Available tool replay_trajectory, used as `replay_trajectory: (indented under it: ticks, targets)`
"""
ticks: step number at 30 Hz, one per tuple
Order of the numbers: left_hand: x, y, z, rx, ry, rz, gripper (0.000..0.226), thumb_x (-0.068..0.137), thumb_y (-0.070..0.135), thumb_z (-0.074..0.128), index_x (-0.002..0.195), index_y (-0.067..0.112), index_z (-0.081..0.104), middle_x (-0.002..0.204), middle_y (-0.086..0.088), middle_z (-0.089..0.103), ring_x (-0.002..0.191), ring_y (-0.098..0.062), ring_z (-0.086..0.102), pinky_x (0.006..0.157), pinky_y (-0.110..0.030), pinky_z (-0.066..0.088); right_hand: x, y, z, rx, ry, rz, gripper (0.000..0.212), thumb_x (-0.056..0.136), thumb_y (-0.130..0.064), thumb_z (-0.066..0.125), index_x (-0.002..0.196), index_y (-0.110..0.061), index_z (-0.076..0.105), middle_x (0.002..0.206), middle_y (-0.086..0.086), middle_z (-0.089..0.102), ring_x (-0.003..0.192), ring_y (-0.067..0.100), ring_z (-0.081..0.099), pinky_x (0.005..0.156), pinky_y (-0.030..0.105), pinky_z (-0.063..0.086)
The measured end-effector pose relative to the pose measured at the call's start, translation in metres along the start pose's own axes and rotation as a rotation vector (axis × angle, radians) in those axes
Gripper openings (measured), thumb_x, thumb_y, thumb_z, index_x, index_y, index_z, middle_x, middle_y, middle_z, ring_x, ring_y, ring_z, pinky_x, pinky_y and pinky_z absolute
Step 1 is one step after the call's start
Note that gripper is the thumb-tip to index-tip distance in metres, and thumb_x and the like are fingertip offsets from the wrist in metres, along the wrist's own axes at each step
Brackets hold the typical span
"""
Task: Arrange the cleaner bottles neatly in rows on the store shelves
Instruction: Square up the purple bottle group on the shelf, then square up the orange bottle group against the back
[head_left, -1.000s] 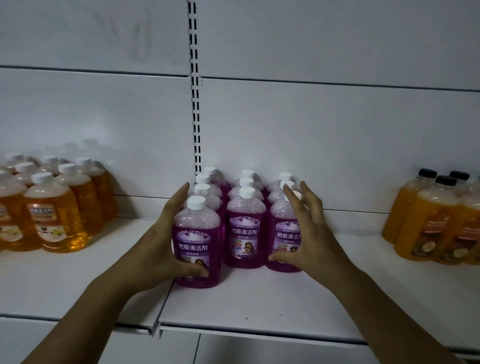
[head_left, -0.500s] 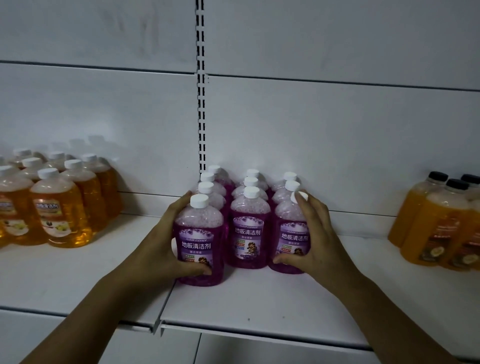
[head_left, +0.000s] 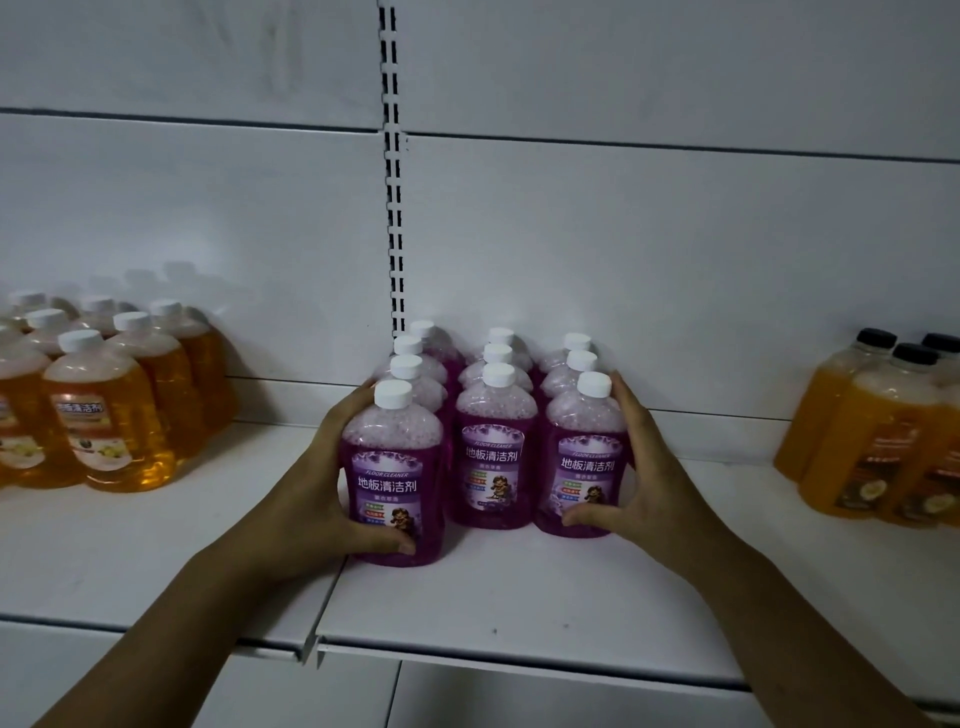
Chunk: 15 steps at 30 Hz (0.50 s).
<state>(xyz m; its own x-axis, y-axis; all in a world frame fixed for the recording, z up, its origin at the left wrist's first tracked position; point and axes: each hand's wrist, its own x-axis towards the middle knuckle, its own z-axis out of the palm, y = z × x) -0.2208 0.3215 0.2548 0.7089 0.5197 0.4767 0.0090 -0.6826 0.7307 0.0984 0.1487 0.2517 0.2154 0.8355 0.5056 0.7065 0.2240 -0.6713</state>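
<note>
Purple plastic cleaner bottles (head_left: 491, 467) stand in three rows on the white shelf (head_left: 519, 587); your left hand (head_left: 317, 504) and right hand (head_left: 660, 483) curl around the outer front ones, probably to press the rows together.

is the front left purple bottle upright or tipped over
Upright. The front left purple bottle stands with its base flat on the shelf and its white cap on top; the left hand grips its side.
</note>
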Motion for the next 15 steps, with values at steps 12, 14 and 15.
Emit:
replay_trajectory:
  ticks: [12, 14, 15]
  targets:
    - [-0.023, 0.024, -0.012, 0.201, 0.211, 0.015, 0.117, 0.07, 0.074, 0.076, 0.164, 0.047, 0.012, 0.168, 0.027, 0.025, 0.152, 0.0, 0.033, 0.12, -0.047, 0.037, -0.02, -0.032, -0.012, -0.256, 0.1, 0.028, 0.122, 0.068, -0.057, 0.088, 0.154, -0.063, 0.003, 0.166, -0.024, 0.018, 0.152, 0.001, 0.022, 0.118, 0.031, 0.031]
    - [-0.034, 0.032, -0.012, 0.292, 0.29, 0.043, 0.105, 0.078, 0.067, 0.073, 0.165, 0.038, 0.021, 0.166, 0.023, 0.031, 0.15, 0.002, 0.035, 0.118, -0.048, 0.041, -0.031, -0.04, -0.015, -0.307, 0.141, 0.058, 0.112, 0.072, -0.064, 0.081, 0.16, -0.05, 0.013, 0.169, -0.015, 0.021, 0.153, 0.005, 0.024, 0.117, 0.035, 0.033]
    - [-0.039, 0.037, -0.012, 0.332, 0.326, 0.065, 0.1, 0.08, 0.063, 0.074, 0.164, 0.033, 0.027, 0.163, 0.024, 0.034, 0.148, 0.005, 0.035, 0.117, -0.046, 0.042, -0.037, -0.045, -0.016, -0.334, 0.162, 0.072, 0.108, 0.074, -0.067, 0.077, 0.161, -0.044, 0.017, 0.169, -0.012, 0.023, 0.151, 0.003, 0.025, 0.117, 0.035, 0.034]
